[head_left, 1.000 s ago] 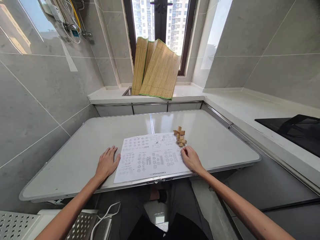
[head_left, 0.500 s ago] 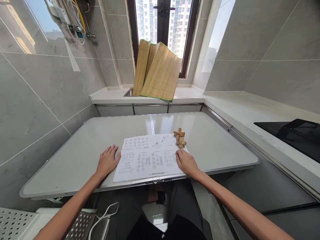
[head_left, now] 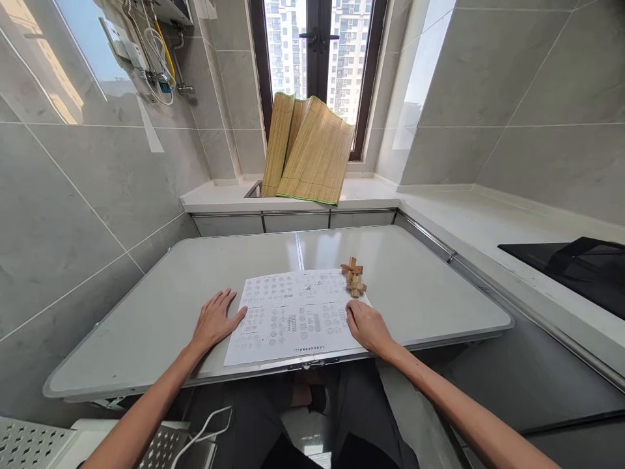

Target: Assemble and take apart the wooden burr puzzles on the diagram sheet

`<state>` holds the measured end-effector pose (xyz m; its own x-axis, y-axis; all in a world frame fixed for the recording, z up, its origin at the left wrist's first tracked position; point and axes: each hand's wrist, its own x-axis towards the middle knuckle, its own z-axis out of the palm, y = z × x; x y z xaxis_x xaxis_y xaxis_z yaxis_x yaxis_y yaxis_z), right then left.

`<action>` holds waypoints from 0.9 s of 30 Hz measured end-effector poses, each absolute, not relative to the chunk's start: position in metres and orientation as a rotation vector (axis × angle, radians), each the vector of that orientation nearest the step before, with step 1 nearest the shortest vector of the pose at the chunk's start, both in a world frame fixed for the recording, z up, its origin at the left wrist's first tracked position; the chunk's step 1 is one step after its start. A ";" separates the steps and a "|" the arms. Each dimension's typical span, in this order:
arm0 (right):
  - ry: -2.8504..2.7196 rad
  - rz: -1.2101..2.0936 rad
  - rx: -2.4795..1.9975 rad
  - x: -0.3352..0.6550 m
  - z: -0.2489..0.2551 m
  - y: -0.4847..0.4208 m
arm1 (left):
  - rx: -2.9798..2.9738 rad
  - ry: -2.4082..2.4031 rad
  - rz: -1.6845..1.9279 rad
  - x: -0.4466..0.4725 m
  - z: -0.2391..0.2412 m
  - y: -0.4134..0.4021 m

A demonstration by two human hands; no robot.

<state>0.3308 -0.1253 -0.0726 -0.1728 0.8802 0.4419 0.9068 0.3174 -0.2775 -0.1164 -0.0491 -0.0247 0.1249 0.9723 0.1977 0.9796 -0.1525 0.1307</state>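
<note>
A printed paper sheet (head_left: pixel 288 355) covered in small diagrams lies flat on the white table (head_left: pixel 161 312). My left hand (head_left: pixel 215 320) rests palm down at the sheet's left side, fingers spread, thumb touching the paper's edge. On the right edge of the sheet sits my right hand (head_left: pixel 368 327), its fingers curled in; whatever is under them, if anything, is hidden. Just beyond the right hand, two wooden interlocking puzzles, a farther one (head_left: pixel 351 267) and a nearer one (head_left: pixel 356 286), stand close together at the sheet's upper right corner.
A bamboo mat (head_left: pixel 317 156) leans against the window on the white ledge behind the table. To the right runs a white counter (head_left: pixel 469 215) with a black flat panel (head_left: pixel 561 270) on it. Hoses (head_left: pixel 156 49) hang on the left wall. A white cable (head_left: pixel 209 423) trails below the table.
The view has tilted up slightly, so the scene sits lower in the picture. My left thumb reaches a little farther onto the sheet's edge. The sheet and puzzles stay in place.
</note>
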 end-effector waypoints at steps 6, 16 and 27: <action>-2.055 -0.067 -1.572 0.330 -0.073 -0.124 | -2.313 -2.000 -0.393 -0.116 -0.026 -0.050; -2.056 -0.067 -1.591 0.329 -0.072 -0.125 | -2.289 -1.999 -0.413 -0.116 -0.029 -0.050; -2.056 -0.058 -1.592 0.328 -0.071 -0.126 | -2.285 -2.010 -0.407 -0.116 -0.029 -0.051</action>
